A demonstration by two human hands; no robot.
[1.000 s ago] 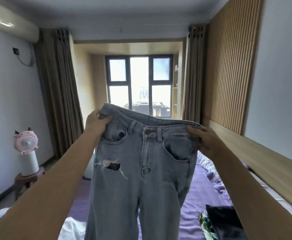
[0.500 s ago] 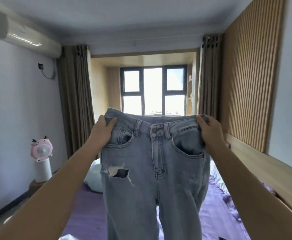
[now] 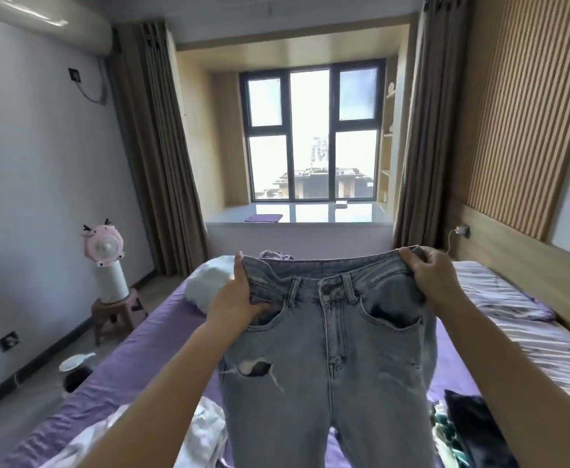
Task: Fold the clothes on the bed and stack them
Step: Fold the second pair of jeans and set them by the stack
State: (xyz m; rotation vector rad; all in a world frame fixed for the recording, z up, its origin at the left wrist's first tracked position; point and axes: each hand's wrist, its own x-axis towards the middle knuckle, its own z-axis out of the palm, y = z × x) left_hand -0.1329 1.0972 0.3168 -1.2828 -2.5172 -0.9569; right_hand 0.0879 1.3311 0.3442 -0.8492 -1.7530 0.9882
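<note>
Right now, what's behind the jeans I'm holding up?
Behind the jeans, around their edges, show the purple bed sheet, a white pillow, white clothing and dark clothing. Whatever lies directly behind the denim is covered.

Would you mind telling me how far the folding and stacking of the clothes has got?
Nothing looks done: no folded stack is in view. In hand: the jeans hang unfolded above the bed, with the left hand and right hand each keeping a grip on one end of the waistband. Left: a crumpled white garment and dark clothes lie loose on the purple sheet.
</note>
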